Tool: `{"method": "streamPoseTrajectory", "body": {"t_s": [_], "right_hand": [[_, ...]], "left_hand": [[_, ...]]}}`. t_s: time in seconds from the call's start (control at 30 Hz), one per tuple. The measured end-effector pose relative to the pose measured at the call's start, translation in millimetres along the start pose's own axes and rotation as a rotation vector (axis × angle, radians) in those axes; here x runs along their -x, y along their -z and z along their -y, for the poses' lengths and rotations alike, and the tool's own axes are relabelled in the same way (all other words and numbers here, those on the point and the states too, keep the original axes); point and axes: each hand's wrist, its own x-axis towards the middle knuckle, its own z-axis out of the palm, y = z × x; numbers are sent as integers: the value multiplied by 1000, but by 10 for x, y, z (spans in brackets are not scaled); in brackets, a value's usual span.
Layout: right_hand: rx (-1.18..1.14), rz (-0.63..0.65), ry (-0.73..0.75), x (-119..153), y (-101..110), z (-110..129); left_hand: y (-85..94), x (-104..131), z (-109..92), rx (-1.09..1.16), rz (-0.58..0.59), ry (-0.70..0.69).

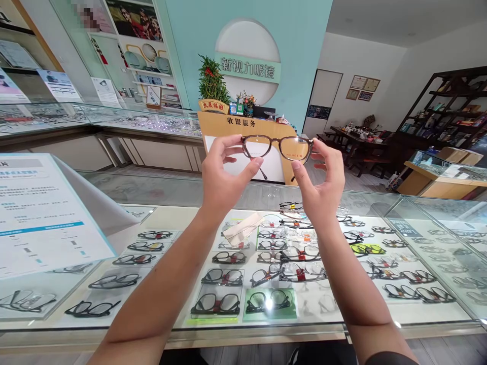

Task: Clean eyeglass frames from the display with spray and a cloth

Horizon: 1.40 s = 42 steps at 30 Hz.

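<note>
A pair of dark-rimmed glasses (275,139) is held up in the air above the glass display case, lenses upright. My left hand (229,175) pinches its left rim between thumb and fingers. On the other side, my right hand (323,177) grips the right rim the same way. The temples hang down behind the lenses, and printed lettering shows on the right lens. Beneath my arms, rows of glasses (229,257) lie in the display case (182,332). A beige cloth or paper piece (243,229) rests among them.
A large printed sign (45,218) stands on the case at the left. Beyond are a wooden cashier counter (228,126) with plants, another glass case (152,121) at the back left, a dark table (357,136) and a wooden counter with boxes (429,177) at the right.
</note>
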Motion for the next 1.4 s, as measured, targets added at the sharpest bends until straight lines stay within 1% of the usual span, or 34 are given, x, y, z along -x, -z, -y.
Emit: {"method": "streamPoseTrajectory", "body": {"t_s": [0.27, 0.53, 0.77, 1.0, 1.13, 1.3, 1.4], "right_hand": [[-14, 2, -35, -8, 1, -12], [-46, 16, -93, 3, 8, 8], [-34, 63, -106, 12, -8, -29], [-24, 107, -169, 53, -49, -94], [-20, 122, -176, 59, -66, -102], [-40, 130, -201, 64, -77, -107], [-56, 134, -214, 68, -83, -111]], "left_hand": [[-5, -9, -5, -5, -4, 13], [10, -12, 48, -33, 5, -31], [20, -4, 10, -96, -47, -88], [12, 23, -4, -169, -110, -177], [14, 36, -56, -199, -119, -184], [22, 39, -98, -187, -138, -243], [24, 37, -112, -214, -133, -246]]}}
